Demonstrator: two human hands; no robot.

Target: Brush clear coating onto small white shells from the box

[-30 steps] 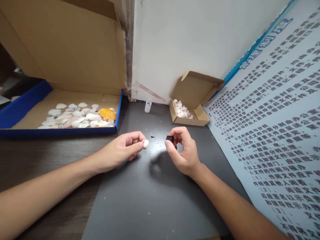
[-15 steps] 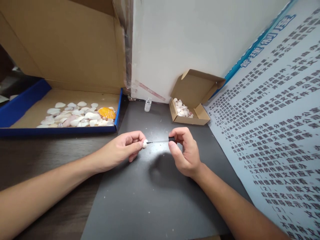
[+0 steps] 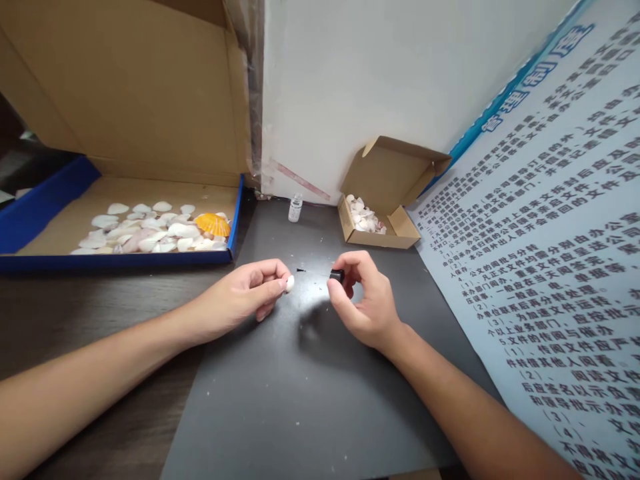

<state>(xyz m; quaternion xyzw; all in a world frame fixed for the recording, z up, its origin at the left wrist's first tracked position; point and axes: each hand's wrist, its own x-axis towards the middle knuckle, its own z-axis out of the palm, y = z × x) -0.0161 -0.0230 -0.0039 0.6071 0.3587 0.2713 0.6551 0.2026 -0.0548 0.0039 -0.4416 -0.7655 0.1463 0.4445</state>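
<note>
My left hand point(image 3: 247, 293) pinches a small white shell point(image 3: 290, 283) between thumb and fingertips, just above the dark grey mat point(image 3: 310, 393). My right hand point(image 3: 363, 300) holds a thin brush by its black cap point(image 3: 337, 275); the fine stem points left and its dark tip point(image 3: 301, 270) hangs slightly above and to the right of the shell, a small gap apart. Both forearms rest low over the desk.
A large blue-edged cardboard box point(image 3: 120, 257) at the left holds several white shells and one orange shell point(image 3: 213, 225). A small clear bottle point(image 3: 295, 207) stands by the wall. A small open carton point(image 3: 380, 233) of shells sits behind my right hand. A printed poster point(image 3: 540, 267) leans at the right.
The brush tip was touching the shell half a second ago; now my right hand has lifted it up and off the shell. My left hand has turned the shell a little.
</note>
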